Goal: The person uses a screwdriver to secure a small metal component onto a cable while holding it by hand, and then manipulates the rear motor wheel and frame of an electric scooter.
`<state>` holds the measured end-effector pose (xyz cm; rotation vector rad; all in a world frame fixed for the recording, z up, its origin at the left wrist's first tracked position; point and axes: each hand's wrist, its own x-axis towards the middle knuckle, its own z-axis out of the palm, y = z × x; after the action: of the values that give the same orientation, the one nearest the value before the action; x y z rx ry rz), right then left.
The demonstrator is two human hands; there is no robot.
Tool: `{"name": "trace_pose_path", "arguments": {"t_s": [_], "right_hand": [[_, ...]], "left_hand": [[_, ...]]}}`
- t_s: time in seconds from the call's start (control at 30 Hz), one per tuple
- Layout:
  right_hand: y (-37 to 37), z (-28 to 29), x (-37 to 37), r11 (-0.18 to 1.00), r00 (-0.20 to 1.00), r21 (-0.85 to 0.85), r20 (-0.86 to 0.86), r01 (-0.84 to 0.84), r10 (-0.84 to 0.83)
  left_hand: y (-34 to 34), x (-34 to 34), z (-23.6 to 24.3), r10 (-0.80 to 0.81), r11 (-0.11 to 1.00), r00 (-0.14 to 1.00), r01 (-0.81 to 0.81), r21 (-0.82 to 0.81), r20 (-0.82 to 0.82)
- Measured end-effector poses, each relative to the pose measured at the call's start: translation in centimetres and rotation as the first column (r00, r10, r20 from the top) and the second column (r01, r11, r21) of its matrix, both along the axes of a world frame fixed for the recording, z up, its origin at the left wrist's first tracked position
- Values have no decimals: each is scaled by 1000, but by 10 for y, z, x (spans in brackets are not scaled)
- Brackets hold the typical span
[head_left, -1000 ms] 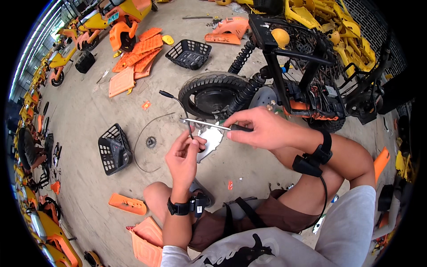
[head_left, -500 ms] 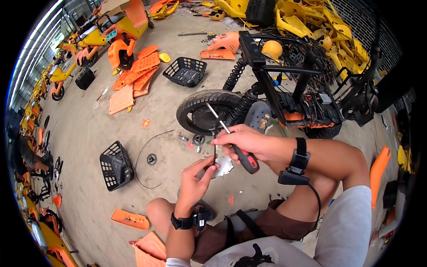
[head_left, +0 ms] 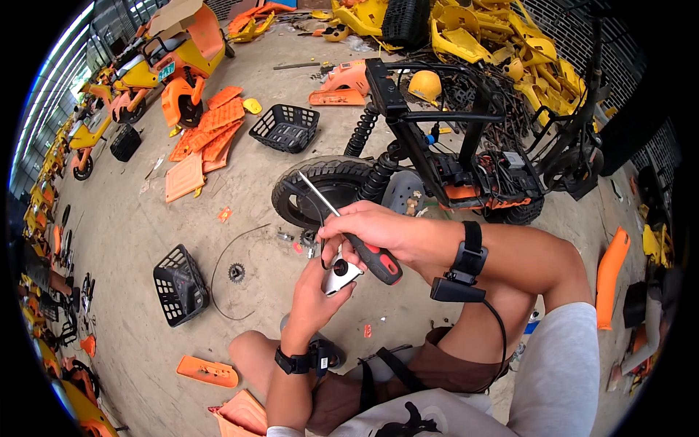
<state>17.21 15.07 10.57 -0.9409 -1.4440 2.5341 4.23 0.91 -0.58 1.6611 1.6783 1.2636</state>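
My right hand (head_left: 364, 226) is closed around a screwdriver (head_left: 318, 192), its shaft pointing up and left and its black and red handle sticking out below the palm. The same hand's fingertips meet a thin, curved black part (head_left: 322, 253). From the left, my left hand (head_left: 314, 295) closes on this part, thumb and fingers bent. Among the fingers show a black round piece (head_left: 340, 269) and a white piece (head_left: 342, 282); how they join is hidden. Beyond my hands lies a tyred wheel (head_left: 298, 207) on a stripped black scooter frame (head_left: 455, 116).
On the concrete floor lie a small cog (head_left: 236, 272), a bent cable (head_left: 213, 280), a black basket (head_left: 180, 288), another black basket (head_left: 284, 130) and orange panels (head_left: 211, 131). Yellow shells (head_left: 502, 44) are heaped at the back. Parked scooters (head_left: 182, 65) line the left.
The thin black part, upright between my hands before, is now tilted and partly covered by fingers. My hands have come closer together, and a black round piece now shows. The view has shifted slightly.
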Motion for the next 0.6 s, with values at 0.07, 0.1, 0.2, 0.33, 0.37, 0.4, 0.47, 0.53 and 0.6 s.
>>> {"name": "trace_pose_path", "arguments": {"t_s": [0.07, 0.1, 0.2, 0.33, 0.37, 0.4, 0.47, 0.53, 0.6], "right_hand": [[1, 1, 1, 998, 1000, 68, 1, -14, 13], [2, 2, 1, 995, 1000, 101, 2, -22, 22], [5, 9, 8, 977, 998, 212, 64, -23, 10], [14, 12, 19, 967, 993, 243, 67, 77, -95], [20, 9, 20, 965, 993, 255, 85, 58, -83], [26, 10, 25, 959, 992, 280, 99, 51, -82], [31, 6, 29, 957, 991, 289, 130, -9, -30], [32, 0, 35, 953, 988, 303, 154, -21, -27], [37, -11, 42, 932, 971, 347, 236, -110, 27]], "left_hand": [[1, 2, -3, 5, 1000, 999, -5, -14, 39], [1, 2, -3, 25, 998, 999, -23, -52, 32], [-4, 0, -3, 75, 983, 996, -64, -169, 57], [-7, -5, -7, 88, 936, 964, 7, -352, 252], [-9, -2, -3, 146, 923, 909, 18, -384, 392], [-6, 1, 2, 192, 914, 834, 40, -404, 518], [-9, -1, -2, 215, 921, 757, 53, -386, 617], [-9, -5, 5, 190, 932, 744, 68, -356, 640], [-8, -11, -2, 233, 926, 719, 41, -375, 654]]}}
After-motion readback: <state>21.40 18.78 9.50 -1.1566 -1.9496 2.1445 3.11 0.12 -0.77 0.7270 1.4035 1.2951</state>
